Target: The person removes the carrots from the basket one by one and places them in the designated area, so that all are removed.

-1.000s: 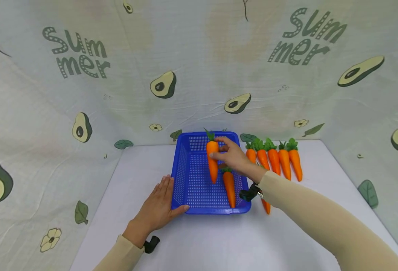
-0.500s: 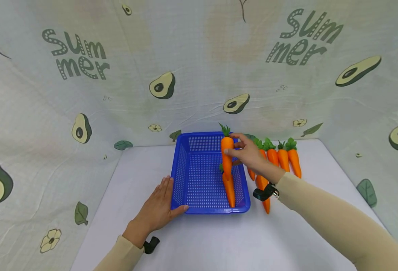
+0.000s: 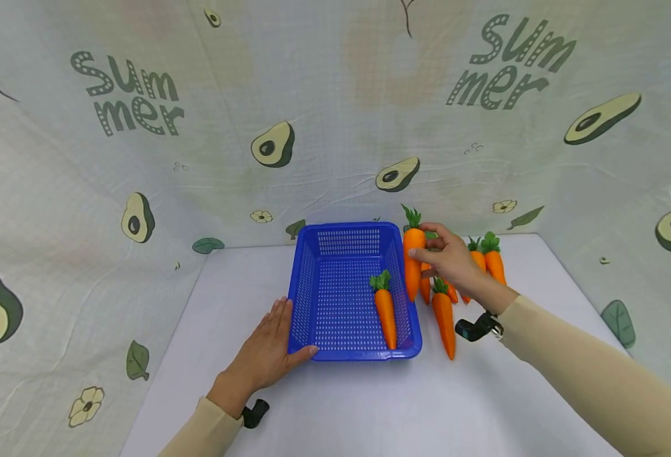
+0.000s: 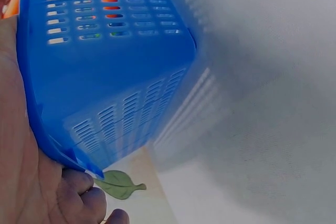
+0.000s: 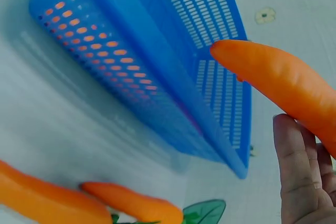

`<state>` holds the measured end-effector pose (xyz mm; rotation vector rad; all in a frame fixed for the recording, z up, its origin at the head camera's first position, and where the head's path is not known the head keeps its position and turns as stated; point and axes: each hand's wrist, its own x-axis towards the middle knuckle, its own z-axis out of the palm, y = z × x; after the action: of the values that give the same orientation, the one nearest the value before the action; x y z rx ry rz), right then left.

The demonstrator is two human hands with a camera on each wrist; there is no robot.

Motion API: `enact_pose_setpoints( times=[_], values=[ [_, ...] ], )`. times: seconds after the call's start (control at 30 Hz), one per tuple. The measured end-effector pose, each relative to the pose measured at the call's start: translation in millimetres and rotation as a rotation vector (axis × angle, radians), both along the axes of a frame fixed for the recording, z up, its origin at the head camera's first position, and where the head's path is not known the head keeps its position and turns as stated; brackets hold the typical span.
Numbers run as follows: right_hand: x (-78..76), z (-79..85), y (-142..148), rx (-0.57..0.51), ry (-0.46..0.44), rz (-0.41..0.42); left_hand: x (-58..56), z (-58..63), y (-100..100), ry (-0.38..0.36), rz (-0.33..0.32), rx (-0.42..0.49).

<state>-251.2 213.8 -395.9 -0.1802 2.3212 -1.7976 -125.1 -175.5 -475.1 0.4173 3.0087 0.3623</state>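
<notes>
A carrot with a green top (image 3: 413, 263) is pinched between the thumb and fingers of my right hand (image 3: 455, 261), raised over the right rim of a blue plastic basket (image 3: 335, 298). In the right wrist view, that carrot (image 5: 278, 72) hangs with its tip above the rim. One other carrot (image 3: 386, 317) lies inside the basket at its right. My left hand (image 3: 263, 349) rests flat against the basket's left side, thumb on the front rim. The left wrist view shows the basket's slotted wall (image 4: 115, 56) along the palm.
Several carrots lie on the white table (image 3: 358, 406) right of the basket, partly hidden behind my right hand; a nearer one (image 3: 444, 324) lies in front of them. A printed cloth (image 3: 335, 114) with avocados stands behind the table.
My right hand has carried the carrot rightward, from above the basket's middle to its right rim. My left hand and the carrot in the basket stay where they were.
</notes>
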Motion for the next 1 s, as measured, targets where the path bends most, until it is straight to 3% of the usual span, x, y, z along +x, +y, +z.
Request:
enact_pose_setpoints(
  times=[0.37, 0.6, 1.0],
  values=[
    [10.4, -11.3, 34, 0.142, -0.013, -0.018, -0.1, 0.7, 0, -0.025, 0.005, 0.023],
    [18.1, -27.5, 64, 0.178, -0.030, -0.021, -0.8, 0.5, 0, -0.021, 0.003, 0.024],
    [36.6, -63.1, 99, 0.398, -0.129, -0.013, -1.0, -1.1, -1, -0.022, 0.001, 0.018]
  ],
)
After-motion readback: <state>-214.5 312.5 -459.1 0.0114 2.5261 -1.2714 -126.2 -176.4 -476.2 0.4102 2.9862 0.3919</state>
